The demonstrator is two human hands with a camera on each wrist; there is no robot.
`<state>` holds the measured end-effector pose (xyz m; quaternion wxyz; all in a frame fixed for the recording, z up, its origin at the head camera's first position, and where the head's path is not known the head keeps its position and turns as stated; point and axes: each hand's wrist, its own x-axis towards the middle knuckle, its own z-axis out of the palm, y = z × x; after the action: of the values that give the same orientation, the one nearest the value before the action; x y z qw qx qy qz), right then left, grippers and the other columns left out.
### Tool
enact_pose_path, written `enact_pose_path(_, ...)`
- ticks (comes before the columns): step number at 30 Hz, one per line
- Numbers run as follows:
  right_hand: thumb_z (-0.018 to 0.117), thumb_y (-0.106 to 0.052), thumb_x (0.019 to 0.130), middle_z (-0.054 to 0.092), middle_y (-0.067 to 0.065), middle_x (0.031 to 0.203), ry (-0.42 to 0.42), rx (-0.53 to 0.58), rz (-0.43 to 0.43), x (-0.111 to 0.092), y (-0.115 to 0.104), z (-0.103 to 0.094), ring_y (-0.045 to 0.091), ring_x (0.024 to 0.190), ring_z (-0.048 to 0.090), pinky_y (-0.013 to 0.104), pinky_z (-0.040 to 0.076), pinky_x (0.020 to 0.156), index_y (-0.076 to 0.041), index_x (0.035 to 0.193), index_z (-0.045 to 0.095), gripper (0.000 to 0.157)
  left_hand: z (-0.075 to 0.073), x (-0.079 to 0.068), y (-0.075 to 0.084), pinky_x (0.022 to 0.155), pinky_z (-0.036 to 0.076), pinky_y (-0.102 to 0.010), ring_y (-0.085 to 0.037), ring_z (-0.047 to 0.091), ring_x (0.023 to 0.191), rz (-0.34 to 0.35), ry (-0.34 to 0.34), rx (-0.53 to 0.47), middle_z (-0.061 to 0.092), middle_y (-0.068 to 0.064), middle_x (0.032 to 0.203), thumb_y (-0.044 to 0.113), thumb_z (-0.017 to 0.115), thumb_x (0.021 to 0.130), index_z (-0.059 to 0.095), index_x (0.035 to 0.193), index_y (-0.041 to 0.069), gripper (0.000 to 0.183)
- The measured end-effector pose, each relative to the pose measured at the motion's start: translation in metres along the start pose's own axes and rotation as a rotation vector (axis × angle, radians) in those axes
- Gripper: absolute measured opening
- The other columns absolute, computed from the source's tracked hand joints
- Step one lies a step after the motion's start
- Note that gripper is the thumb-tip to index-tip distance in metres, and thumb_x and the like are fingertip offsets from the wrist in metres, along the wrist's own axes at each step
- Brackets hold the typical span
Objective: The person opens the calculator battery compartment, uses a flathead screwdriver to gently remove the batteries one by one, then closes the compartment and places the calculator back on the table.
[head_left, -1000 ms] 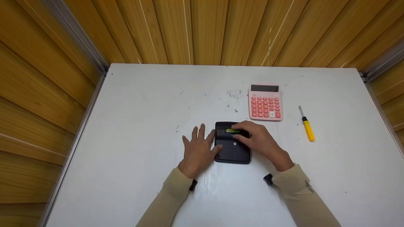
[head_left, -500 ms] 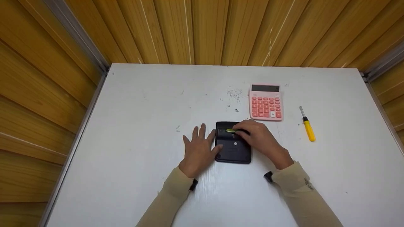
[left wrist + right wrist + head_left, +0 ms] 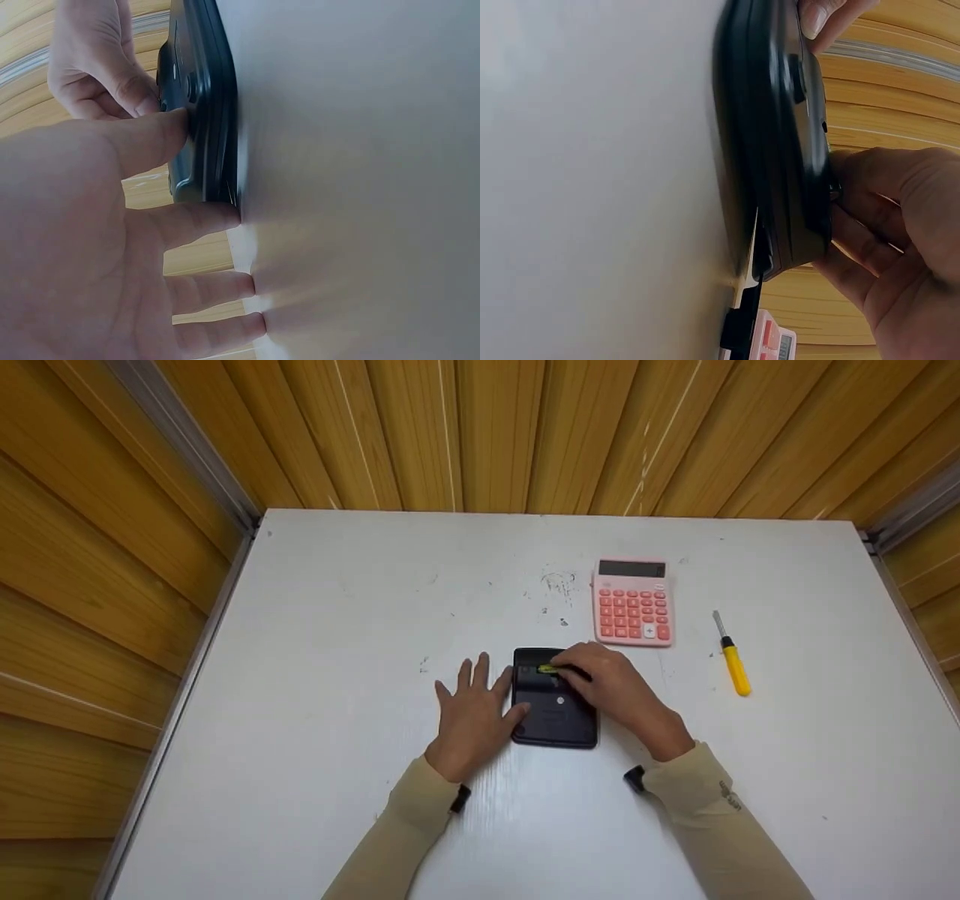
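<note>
A black calculator (image 3: 555,724) lies face down on the white table, its back and battery recess facing up. In that recess sits a small green-yellow battery (image 3: 546,669), partly covered by fingers. My right hand (image 3: 619,686) reaches over the calculator's right side and pinches the battery's right end between thumb and fingertips. In the right wrist view the same hand (image 3: 907,225) curls beside the calculator's upper edge. My left hand (image 3: 471,724) is spread flat at the left side, thumb on the calculator's back (image 3: 174,97) and index fingertip against its edge.
A pink calculator (image 3: 634,604) lies face up behind the black one. To its right is a screwdriver (image 3: 735,666) with a yellow handle. Wood-look panels (image 3: 495,435) stand beyond the table's back edge.
My right thumb and fingertips have drawn closer together around the battery, and less of it shows. My left hand and the black calculator stay in place.
</note>
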<state>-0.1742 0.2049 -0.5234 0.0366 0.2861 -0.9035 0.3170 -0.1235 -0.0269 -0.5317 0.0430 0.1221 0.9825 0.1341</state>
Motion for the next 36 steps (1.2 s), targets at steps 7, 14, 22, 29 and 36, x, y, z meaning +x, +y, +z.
enact_pose_path(7,0.075,0.004,0.096,0.077,0.008,0.108,0.015,-0.012,-0.061,-0.001,-0.001,0.001,0.027,0.103,0.072,0.044,0.058,0.092,-0.004,0.112,0.078,0.018,0.0,0.0,0.0,0.106,0.035,-0.078,-0.044,0.037,0.151,-0.01,-0.013,-0.013,0.041,-0.022,0.164,0.058,0.057,0.106,0.056,0.156,0.017,0.065)
enact_pose_path(14,0.075,0.005,0.096,0.077,0.006,0.107,0.033,-0.025,-0.073,-0.002,-0.001,-0.001,0.026,0.103,0.072,0.043,0.058,0.092,-0.005,0.11,0.079,0.018,-0.001,0.0,0.001,0.107,0.034,-0.078,-0.044,0.037,0.151,-0.013,-0.017,-0.029,0.041,-0.022,0.164,0.057,0.058,0.105,0.057,0.156,0.016,0.065)
enact_pose_path(22,0.074,0.005,0.096,0.077,0.004,0.107,0.065,0.005,-0.103,-0.001,0.0,-0.006,0.022,0.103,0.073,0.04,0.058,0.092,-0.007,0.11,0.079,0.019,-0.002,0.0,0.001,0.106,0.035,-0.078,-0.045,0.037,0.151,-0.006,-0.004,-0.022,0.042,-0.023,0.163,0.057,0.058,0.105,0.057,0.155,0.016,0.065)
enact_pose_path(29,0.075,0.006,0.096,0.078,0.003,0.108,0.068,0.029,-0.058,0.008,0.001,-0.014,0.021,0.105,0.073,0.041,0.058,0.094,-0.007,0.111,0.08,0.02,-0.001,0.001,0.001,0.106,0.034,-0.079,-0.045,0.037,0.151,-0.009,-0.008,-0.026,0.042,-0.023,0.163,0.058,0.058,0.105,0.057,0.156,0.017,0.065)
enact_pose_path(36,0.076,0.004,0.095,0.078,0.003,0.11,0.078,0.027,-0.03,0.022,0.004,-0.021,0.023,0.107,0.073,0.044,0.057,0.096,-0.008,0.112,0.08,0.021,-0.001,0.001,0.001,0.105,0.035,-0.079,-0.045,0.038,0.15,-0.005,-0.002,-0.018,0.043,-0.023,0.163,0.058,0.058,0.105,0.058,0.155,0.017,0.065)
